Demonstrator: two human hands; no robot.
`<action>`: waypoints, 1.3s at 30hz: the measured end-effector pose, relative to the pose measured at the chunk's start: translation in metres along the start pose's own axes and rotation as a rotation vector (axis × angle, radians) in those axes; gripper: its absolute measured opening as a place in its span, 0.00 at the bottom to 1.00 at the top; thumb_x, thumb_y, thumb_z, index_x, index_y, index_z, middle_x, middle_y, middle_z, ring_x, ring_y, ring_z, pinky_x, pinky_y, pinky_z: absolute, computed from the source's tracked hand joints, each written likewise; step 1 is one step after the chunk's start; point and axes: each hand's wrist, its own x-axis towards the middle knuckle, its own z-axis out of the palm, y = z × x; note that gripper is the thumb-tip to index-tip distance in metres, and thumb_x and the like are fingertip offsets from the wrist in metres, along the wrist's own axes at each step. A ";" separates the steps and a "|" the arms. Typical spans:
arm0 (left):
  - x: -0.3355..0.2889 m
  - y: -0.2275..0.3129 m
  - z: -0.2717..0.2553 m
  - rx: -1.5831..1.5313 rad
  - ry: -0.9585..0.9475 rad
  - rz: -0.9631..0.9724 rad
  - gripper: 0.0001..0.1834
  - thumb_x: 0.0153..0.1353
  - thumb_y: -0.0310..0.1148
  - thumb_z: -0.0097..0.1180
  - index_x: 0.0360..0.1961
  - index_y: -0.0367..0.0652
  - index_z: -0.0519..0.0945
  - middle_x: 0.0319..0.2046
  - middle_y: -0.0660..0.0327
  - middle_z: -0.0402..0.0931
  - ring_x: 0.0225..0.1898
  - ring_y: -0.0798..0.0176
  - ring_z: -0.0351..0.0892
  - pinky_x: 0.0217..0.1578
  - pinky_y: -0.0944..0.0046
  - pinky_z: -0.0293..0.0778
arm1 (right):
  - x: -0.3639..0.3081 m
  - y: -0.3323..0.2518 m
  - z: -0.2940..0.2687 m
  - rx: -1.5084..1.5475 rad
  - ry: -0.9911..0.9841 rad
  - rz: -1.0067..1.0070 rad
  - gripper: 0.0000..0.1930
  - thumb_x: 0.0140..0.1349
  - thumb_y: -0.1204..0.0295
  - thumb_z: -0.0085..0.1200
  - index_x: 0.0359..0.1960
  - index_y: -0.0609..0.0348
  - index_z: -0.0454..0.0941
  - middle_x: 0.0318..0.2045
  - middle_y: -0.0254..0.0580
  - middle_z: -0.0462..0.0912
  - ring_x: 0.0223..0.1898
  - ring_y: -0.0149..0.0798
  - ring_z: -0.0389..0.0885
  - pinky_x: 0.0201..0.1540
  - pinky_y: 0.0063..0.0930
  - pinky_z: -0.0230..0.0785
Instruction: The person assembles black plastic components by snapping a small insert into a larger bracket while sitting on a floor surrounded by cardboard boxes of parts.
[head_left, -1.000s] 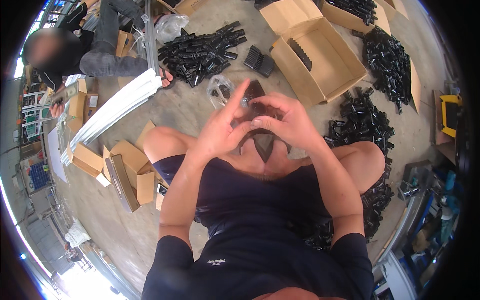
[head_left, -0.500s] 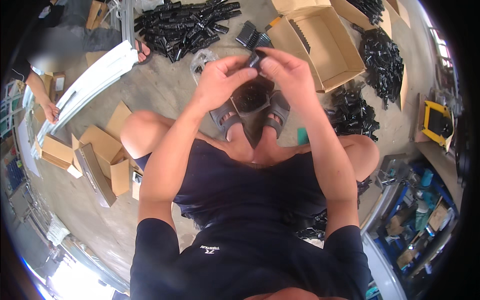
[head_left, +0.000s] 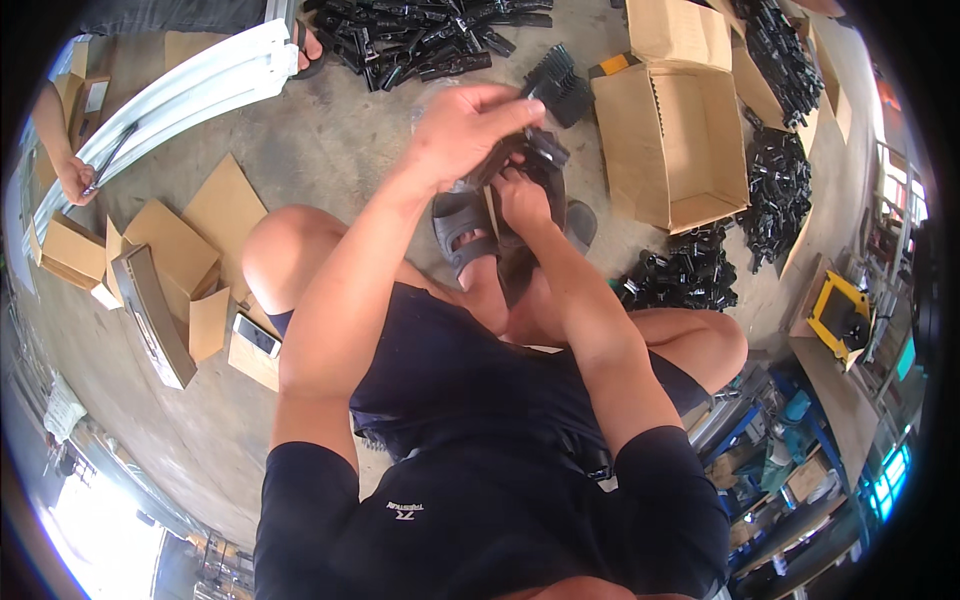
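My left hand (head_left: 465, 132) is closed, thumb against fingers, on a small black part (head_left: 532, 120) that it mostly hides. Just below, the fingers of my right hand (head_left: 524, 203) are curled at a dark container (head_left: 547, 183) between my sandalled feet. What those fingertips grip, if anything, cannot be made out. Another shiny black piece (head_left: 546, 150) shows between the two hands, over the container. Beyond my left fingertips, a neat row of black ribbed parts (head_left: 562, 88) sits on the floor.
Heaps of black parts (head_left: 400, 40) lie ahead, with more (head_left: 690, 272) at right. An open cardboard box (head_left: 705, 150) stands right of my hands. At left are opened cartons (head_left: 175, 245), a phone (head_left: 257, 335), long white profiles (head_left: 180, 110) and another person's hand (head_left: 75, 180).
My hands were together over the container, on a small black part. Now the right hand has dropped toward my feet, into the container area; the left stays above. The view has shifted slightly.
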 end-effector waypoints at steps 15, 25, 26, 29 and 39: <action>0.013 -0.025 0.011 0.960 0.211 0.381 0.24 0.58 0.49 0.68 0.51 0.46 0.87 0.37 0.53 0.88 0.39 0.50 0.87 0.42 0.54 0.82 | -0.010 -0.019 -0.050 0.408 0.058 0.300 0.12 0.63 0.74 0.56 0.48 0.58 0.80 0.43 0.56 0.87 0.45 0.59 0.85 0.49 0.48 0.78; 0.002 -0.019 0.026 1.049 0.317 0.462 0.22 0.57 0.48 0.69 0.48 0.46 0.88 0.33 0.53 0.88 0.34 0.52 0.88 0.38 0.55 0.82 | -0.023 -0.010 -0.196 1.114 0.371 0.600 0.09 0.71 0.75 0.57 0.47 0.65 0.85 0.33 0.34 0.85 0.30 0.25 0.78 0.33 0.20 0.72; 0.002 -0.018 0.027 0.837 0.274 0.374 0.22 0.58 0.47 0.69 0.47 0.43 0.88 0.32 0.54 0.88 0.34 0.56 0.88 0.37 0.57 0.80 | -0.025 -0.013 -0.212 1.123 0.378 0.580 0.08 0.71 0.75 0.56 0.47 0.66 0.85 0.33 0.34 0.84 0.29 0.25 0.77 0.33 0.19 0.71; 0.001 -0.005 0.025 0.396 0.144 0.042 0.19 0.60 0.41 0.70 0.42 0.34 0.88 0.28 0.64 0.85 0.27 0.74 0.80 0.31 0.69 0.76 | -0.031 -0.016 -0.242 1.051 0.402 0.459 0.09 0.72 0.75 0.57 0.48 0.66 0.85 0.35 0.35 0.84 0.28 0.25 0.75 0.34 0.20 0.71; -0.009 -0.010 0.031 0.199 0.104 -0.005 0.18 0.60 0.39 0.71 0.41 0.34 0.88 0.31 0.62 0.86 0.29 0.71 0.83 0.30 0.69 0.78 | -0.051 -0.030 -0.260 1.103 0.477 0.401 0.09 0.68 0.78 0.62 0.47 0.68 0.84 0.35 0.36 0.84 0.30 0.28 0.79 0.37 0.22 0.73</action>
